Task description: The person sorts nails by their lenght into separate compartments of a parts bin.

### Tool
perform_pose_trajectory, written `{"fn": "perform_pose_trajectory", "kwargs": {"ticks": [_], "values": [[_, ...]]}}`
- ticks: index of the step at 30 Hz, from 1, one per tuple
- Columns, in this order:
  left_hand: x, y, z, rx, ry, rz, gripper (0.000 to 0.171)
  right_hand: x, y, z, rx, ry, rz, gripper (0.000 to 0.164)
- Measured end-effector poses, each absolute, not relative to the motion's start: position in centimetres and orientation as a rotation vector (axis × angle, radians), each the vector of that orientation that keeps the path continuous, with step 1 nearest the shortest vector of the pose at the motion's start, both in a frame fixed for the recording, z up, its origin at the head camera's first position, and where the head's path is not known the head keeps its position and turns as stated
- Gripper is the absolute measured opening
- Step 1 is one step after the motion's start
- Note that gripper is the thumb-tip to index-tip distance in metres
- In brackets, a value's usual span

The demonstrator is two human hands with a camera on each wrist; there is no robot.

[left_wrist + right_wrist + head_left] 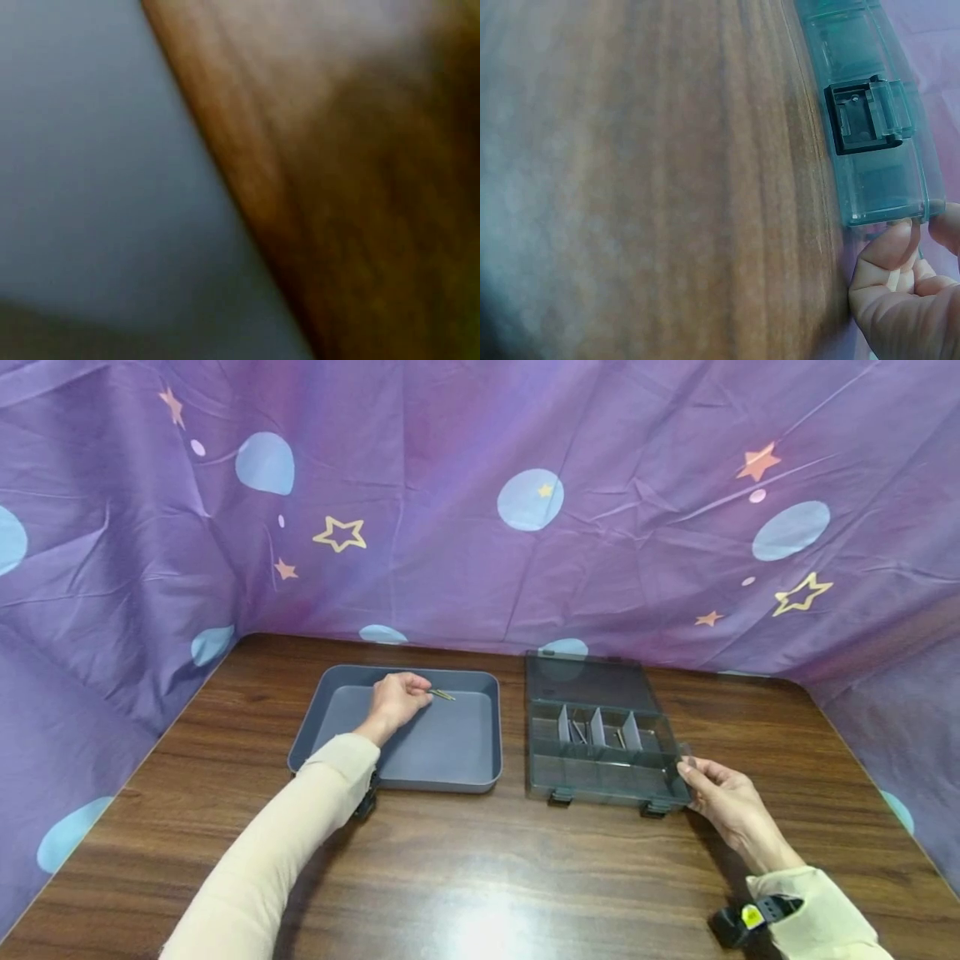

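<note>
Over the far part of a grey tray, my left hand pinches a thin gold-coloured piece, too small to identify. My right hand grips the right side of a translucent dark compartment box, thumb and fingers at its front right corner. The box's lid lies folded back, and light dividers split its rear row. Thin metal pieces lie in some of those compartments. In the right wrist view, fingertips meet the end of the box near a black latch.
Both containers stand on a brown wood-grain table, tray on the left, box on the right. A purple curtain with stars and dots hangs behind and at both sides. The left wrist view is blurred, showing only grey tray and wood.
</note>
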State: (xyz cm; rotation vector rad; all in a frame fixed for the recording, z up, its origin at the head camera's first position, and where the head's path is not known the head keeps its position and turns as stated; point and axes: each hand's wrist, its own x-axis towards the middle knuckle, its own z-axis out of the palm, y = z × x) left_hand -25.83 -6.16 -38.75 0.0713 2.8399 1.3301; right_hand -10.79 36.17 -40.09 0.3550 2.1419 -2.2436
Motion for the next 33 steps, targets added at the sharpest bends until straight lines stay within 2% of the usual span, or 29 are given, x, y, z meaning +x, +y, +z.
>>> {"fn": "perform_pose_trajectory", "kwargs": {"ticks": [25, 33], "values": [[-26.17, -5.78, -39.44, 0.126, 2.971, 1.195, 0.02, -10.8, 36.11, -40.16, 0.361, 2.155, -2.249, 0.018], [-26.05, -5.85, -39.48, 0.153, 2.997, 1.149, 0.014, -10.78, 36.16, -40.26, 0.349, 2.147, -2.262, 0.019]]}}
